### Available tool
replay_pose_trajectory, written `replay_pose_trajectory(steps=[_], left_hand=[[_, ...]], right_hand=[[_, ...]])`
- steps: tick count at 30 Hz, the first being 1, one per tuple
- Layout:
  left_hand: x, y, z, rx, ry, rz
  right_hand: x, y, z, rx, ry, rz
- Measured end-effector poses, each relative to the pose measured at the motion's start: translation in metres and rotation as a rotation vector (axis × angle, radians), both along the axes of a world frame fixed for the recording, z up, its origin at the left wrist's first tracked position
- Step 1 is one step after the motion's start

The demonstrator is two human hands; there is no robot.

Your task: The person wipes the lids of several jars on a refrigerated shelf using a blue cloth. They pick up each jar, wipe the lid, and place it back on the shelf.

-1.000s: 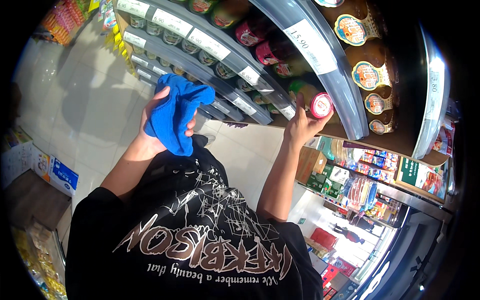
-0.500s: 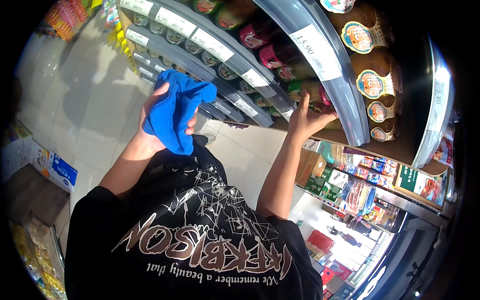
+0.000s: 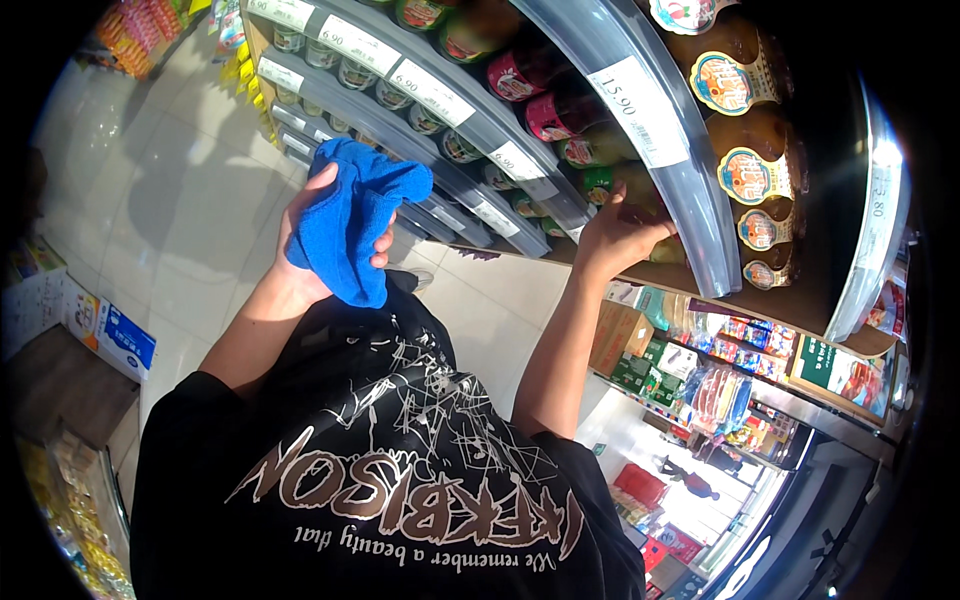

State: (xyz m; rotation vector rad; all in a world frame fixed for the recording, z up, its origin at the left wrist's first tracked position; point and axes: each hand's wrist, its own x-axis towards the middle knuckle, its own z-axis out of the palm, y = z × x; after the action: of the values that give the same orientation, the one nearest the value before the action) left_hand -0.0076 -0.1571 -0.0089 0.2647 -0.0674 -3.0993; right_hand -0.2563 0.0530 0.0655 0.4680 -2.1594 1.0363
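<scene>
- So, the right hand (image 3: pixel 610 242) is reached in under a shelf edge, thumb and fingers apart; can't tell if it's gripping anything, since the fingertips are out of sight. A blind reach like that could easily tip a jar.
- The green-labelled jar (image 3: pixel 597 183) sits right by those fingers, with pink-labelled jars (image 3: pixel 547 117) lined up behind it. One careless nudge and the knock probably travels down the row.
- Pulling back too high could scrape the thumb on the clear price strip (image 3: pixel 652 120) just beside it, maybe rattling the amber bottles (image 3: pixel 722 82) on that shelf too.
- Meanwhile the left hand (image 3: pixel 303 262) has the blue cloth (image 3: pixel 355 230) bunched up, fingers curled around it. Its loose corner sticks out toward the lower shelves, so a swing that way might snag a tag.
- Anything dropped would likely hit the hard tile floor (image 3: pixel 505 290).
</scene>
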Motion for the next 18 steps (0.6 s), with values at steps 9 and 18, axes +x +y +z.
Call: replay_pose_trajectory(steps=[9,18], left_hand=[[0.003,-0.003,-0.004,0.004,0.006,0.005],[0.007,-0.001,-0.002,0.015,-0.016,-0.003]], right_hand=[[0.049,-0.02,-0.001,0.079,0.16,0.013],[0.032,-0.067,0.008,0.072,0.015,0.1]])
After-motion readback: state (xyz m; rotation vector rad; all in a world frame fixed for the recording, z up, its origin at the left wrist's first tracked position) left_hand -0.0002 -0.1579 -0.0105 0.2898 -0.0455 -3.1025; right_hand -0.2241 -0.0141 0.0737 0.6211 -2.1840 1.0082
